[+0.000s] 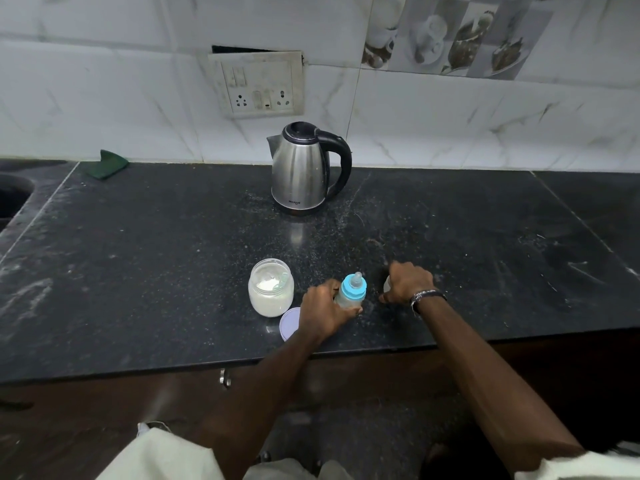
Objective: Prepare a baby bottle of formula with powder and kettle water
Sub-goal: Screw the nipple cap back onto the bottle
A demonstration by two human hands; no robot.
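A baby bottle (351, 293) with a blue collar and clear teat stands upright on the black counter (173, 258). My left hand (323, 311) is wrapped around its lower body. My right hand (408, 284) rests on the counter just right of the bottle, closed over a small pale object (387, 285) that is mostly hidden. An open jar of white powder (270, 292) with a scoop inside stands left of the bottle. Its lilac lid (289, 323) lies in front of it. A steel kettle (304, 169) with a black handle stands at the back.
A switch and socket panel (258, 84) is on the tiled wall behind the kettle. A green cloth (112, 164) lies at the back left, beside a sink edge (15, 195). White powder dusts the counter. A drawer handle (224, 378) sits below the counter edge.
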